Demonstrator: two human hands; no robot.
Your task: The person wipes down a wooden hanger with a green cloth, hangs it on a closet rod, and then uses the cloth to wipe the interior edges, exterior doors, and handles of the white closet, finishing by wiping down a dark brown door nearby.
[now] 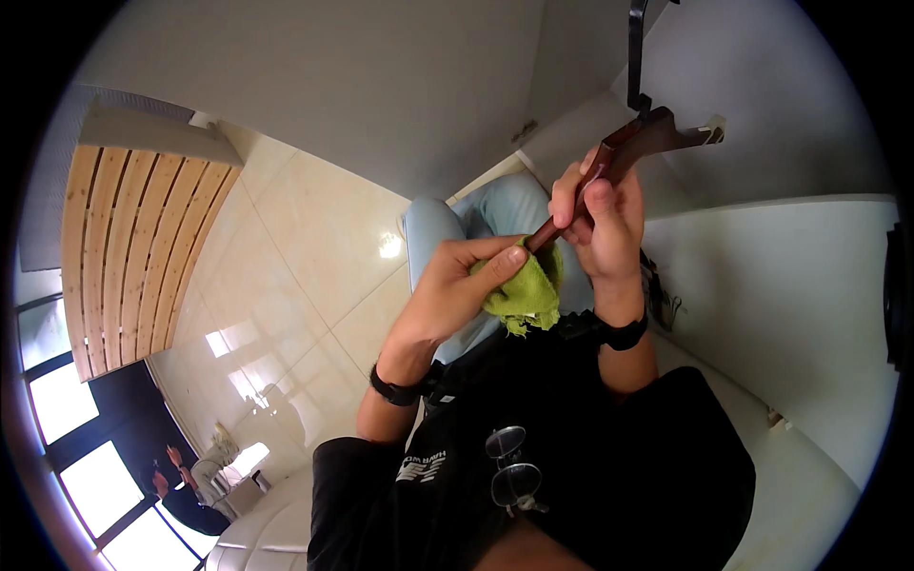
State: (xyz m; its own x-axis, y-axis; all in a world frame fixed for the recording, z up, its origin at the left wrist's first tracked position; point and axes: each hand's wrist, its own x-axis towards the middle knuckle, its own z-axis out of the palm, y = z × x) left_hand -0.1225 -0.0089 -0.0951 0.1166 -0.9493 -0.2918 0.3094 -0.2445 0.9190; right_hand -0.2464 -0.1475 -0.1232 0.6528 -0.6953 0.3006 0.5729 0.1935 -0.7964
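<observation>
The left hand (452,290) is closed around a green cloth (528,297), with the thumb laid along its upper side; the narrow lower end of a dark red-brown wooden piece (640,147) is wrapped by the cloth, whose frayed edge is left hanging below the fingers. The same piece is gripped further up by the right hand (609,224), with the thumb on one side and the fingers curled around the other. The wooden piece is held aslant in the air, above the light blue trousers (514,207) and away from the tiled floor (295,238). Its wider upper end is bent toward the right and is finished with a pale tip (714,130). A black bar (637,67) is seen right at that upper end; whether the two are joined cannot be told.

A dark band is worn on each wrist, and a pair of glasses (515,471) is hung on the front of the black shirt (619,462). The far edge of the floor is bordered by a large grey panel (362,86), and its right side by a pale panel (771,285). Near the floor's left edge a slatted wooden bench (143,247) is placed; toward the near left corner, another person (195,504) is seen beside a pale sofa (276,533).
</observation>
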